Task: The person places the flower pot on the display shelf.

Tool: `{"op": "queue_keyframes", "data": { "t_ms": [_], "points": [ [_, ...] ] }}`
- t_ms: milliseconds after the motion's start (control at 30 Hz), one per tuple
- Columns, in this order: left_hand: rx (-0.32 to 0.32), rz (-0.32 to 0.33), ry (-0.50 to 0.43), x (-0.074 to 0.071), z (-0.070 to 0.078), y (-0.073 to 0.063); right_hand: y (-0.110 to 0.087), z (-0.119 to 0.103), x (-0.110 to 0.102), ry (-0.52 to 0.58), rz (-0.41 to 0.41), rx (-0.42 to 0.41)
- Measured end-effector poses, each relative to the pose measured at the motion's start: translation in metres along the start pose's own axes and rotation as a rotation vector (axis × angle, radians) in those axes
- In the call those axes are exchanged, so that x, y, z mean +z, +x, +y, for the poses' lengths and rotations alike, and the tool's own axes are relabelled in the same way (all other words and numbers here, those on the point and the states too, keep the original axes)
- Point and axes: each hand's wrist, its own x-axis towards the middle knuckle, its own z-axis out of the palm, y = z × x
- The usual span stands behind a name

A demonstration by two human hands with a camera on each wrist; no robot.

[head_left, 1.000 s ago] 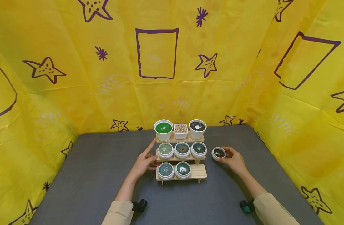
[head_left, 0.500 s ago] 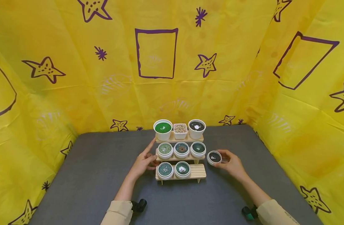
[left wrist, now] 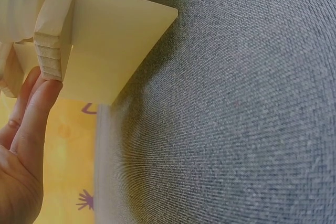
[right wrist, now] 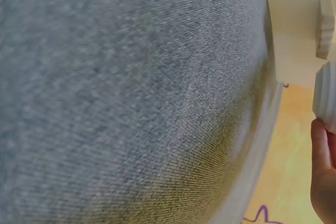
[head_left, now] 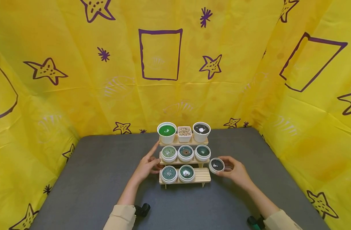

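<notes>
A three-step wooden stand (head_left: 202,175) carries small white pots. My left hand (head_left: 146,166) rests against its left side, the index finger stretched to the top step and the thumb by the middle one. In the left wrist view, fingertips (left wrist: 51,88) touch the end of a wooden step (left wrist: 52,51). My right hand (head_left: 235,172) holds a white pot (head_left: 216,165) with dark contents and a pale mark, between thumb and fingers, just right of the stand. The right wrist view catches only part of this ribbed pot (right wrist: 326,98) at its edge.
On the bottom step sit two pots, one speckled (head_left: 168,174), one with a white mark (head_left: 187,172); its right end is bare wood. Three pots line the middle step. A green-filled cup (head_left: 167,131), square cup (head_left: 184,133) and dark-filled cup (head_left: 201,130) stand on top.
My right hand has brought the dark-filled pot left and nearer to me, close to the stand's right side. The left hand and the stand have stayed in place.
</notes>
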Motion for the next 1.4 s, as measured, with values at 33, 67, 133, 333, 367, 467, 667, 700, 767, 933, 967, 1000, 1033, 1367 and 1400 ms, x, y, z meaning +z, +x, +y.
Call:
{"op": "queue_keyframes", "data": {
  "t_ms": [33,67,133,333,367,467,667,700,767,933,967,1000,1033,1367,1400],
  "points": [
    [-0.002,-0.002,-0.002,0.000,0.000,0.001,-0.001,0.000,0.000,0.001,-0.003,-0.004],
    [-0.004,-0.004,-0.004,-0.001,0.000,0.001,-0.002,-0.001,0.000,0.002,-0.005,-0.008],
    [-0.007,-0.009,-0.008,-0.001,-0.001,0.002,-0.004,-0.001,0.000,0.005,-0.012,-0.016],
    [-0.005,-0.003,0.000,0.000,-0.001,0.000,-0.009,-0.003,0.000,0.036,-0.035,-0.029],
    [-0.003,-0.001,0.001,0.001,0.000,0.000,-0.010,-0.004,0.000,0.040,-0.042,-0.032],
    [0.008,-0.003,-0.006,0.001,0.001,-0.001,-0.012,-0.006,0.001,0.045,-0.064,-0.045],
    [0.012,-0.009,-0.014,-0.001,-0.001,-0.001,-0.015,-0.014,0.008,0.056,-0.086,-0.073],
    [0.011,-0.009,-0.014,-0.001,-0.001,-0.001,-0.015,-0.015,0.010,0.058,-0.089,-0.077],
    [0.009,-0.007,-0.015,0.000,-0.001,-0.001,-0.015,-0.018,0.013,0.059,-0.096,-0.088],
    [0.002,-0.003,-0.006,0.000,-0.001,-0.001,-0.016,-0.022,0.021,0.049,-0.096,-0.089],
    [0.000,-0.002,-0.004,0.000,-0.001,-0.001,-0.015,-0.022,0.023,0.046,-0.098,-0.085],
    [-0.001,-0.002,-0.003,0.000,-0.001,0.000,-0.015,-0.023,0.024,0.048,-0.099,-0.078],
    [-0.002,-0.003,-0.001,0.001,-0.001,0.000,-0.015,-0.023,0.026,0.052,-0.102,-0.071],
    [0.006,-0.007,0.001,0.000,-0.001,-0.001,-0.013,-0.022,0.037,0.074,-0.121,-0.084],
    [0.007,-0.007,0.004,0.000,0.000,-0.001,-0.012,-0.022,0.038,0.076,-0.120,-0.087]
  ]
}}
